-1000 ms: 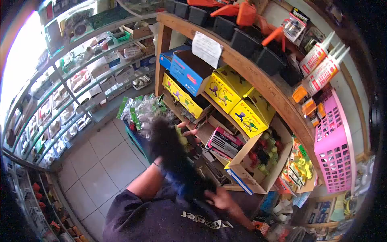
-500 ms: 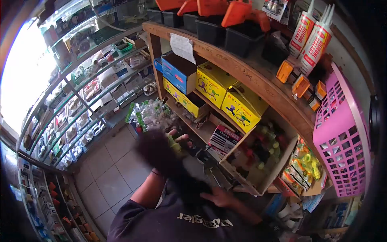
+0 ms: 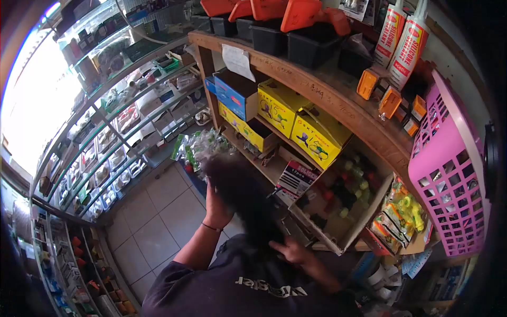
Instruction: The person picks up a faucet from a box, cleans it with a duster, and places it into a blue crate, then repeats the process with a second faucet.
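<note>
A long, dark, blurred shape [image 3: 237, 187] crosses in front of my chest; I cannot make out what it is. Behind its left edge rises my left hand [image 3: 215, 206], with a thin band at the wrist; its fingers are mostly hidden. My right hand [image 3: 291, 250] lies low against my dark shirt [image 3: 211, 280], fingers bent at the lower end of the dark shape. What it grips is not visible. Beyond the left hand sits a heap of clear plastic packets [image 3: 203, 148] with green labels. Right of the dark shape stands an open box [image 3: 317, 235] of red, black and yellow-green pieces.
A wooden shelf [image 3: 296, 79] carries yellow boxes [image 3: 282, 108], a blue box [image 3: 229, 95], black bins [image 3: 311, 50] and silicone sealant tubes [image 3: 406, 53]. At right hangs a pink basket [image 3: 449, 185]. Glass display shelves [image 3: 111, 137] line the left, above a tiled floor [image 3: 153, 222].
The dark shape has shifted right. My left hand has moved up beside it, and the yellow-green item seen at its fingers is now out of sight. My right hand has hardly moved.
</note>
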A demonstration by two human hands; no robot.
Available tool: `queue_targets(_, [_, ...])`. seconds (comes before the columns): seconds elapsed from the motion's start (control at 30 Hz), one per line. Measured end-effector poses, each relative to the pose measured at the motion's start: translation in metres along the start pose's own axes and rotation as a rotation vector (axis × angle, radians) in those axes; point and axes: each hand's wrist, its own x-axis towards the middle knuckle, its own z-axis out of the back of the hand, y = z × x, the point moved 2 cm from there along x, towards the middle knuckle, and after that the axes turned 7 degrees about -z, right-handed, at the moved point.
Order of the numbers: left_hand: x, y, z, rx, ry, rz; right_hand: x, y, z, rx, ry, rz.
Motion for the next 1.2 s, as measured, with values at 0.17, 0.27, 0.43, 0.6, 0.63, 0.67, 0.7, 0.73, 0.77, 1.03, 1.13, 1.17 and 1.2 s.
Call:
queue_targets(0.17, [-0.002, -0.011, -0.019, -0.156, -0.277, 0.002, -0.007, 0.003, 0.001, -0.112, -0.103, -0.242])
queue_targets(0.27, [0.001, -0.002, 0.023, 0.404, 0.027, -0.179, -0.016, 0.013, -0.001, -0.216, -0.112, -0.266])
queue_targets(0.43, [-0.010, -0.049, 0.004, -0.003, -0.383, -0.178, -0.007, -0.013, -0.002, -0.394, -0.281, 0.286])
queue_targets(0.6, [-0.025, -0.067, 0.051, 0.100, -0.432, -0.270, 0.022, -0.107, 0.066, -0.770, -0.888, 0.112])
queue_targets(0.63, [-0.027, -0.066, 0.045, 0.103, -0.419, -0.255, 0.019, -0.110, 0.071, -0.853, -1.072, 0.200])
queue_targets(0.67, [-0.031, -0.064, 0.038, 0.171, -0.465, -0.242, 0.019, -0.116, 0.074, -0.843, -1.087, 0.194])
queue_targets(0.7, [-0.035, -0.063, 0.033, 0.241, -0.512, -0.233, 0.018, -0.116, 0.075, -0.855, -1.103, 0.185])
queue_targets(0.73, [-0.037, -0.060, 0.037, 0.259, -0.534, -0.230, 0.017, -0.116, 0.076, -0.868, -1.118, 0.180])
queue_targets(0.77, [-0.039, -0.057, 0.040, 0.267, -0.522, -0.228, 0.015, -0.116, 0.077, -0.880, -1.133, 0.177])
queue_targets(1.03, [-0.046, -0.034, 0.004, 0.668, -0.451, -0.036, 0.007, -0.111, 0.081, -0.969, -1.298, 0.115])
queue_targets(1.13, [-0.050, -0.034, -0.008, 0.731, -0.434, 0.040, 0.003, -0.107, 0.080, -0.994, -1.352, 0.112])
queue_targets(1.17, [-0.048, -0.035, -0.008, 0.739, -0.423, 0.037, 0.002, -0.106, 0.080, -1.006, -1.366, 0.106])
queue_targets(1.2, [-0.048, -0.034, -0.006, 0.750, -0.415, 0.040, 0.001, -0.105, 0.079, -1.020, -1.377, 0.095])
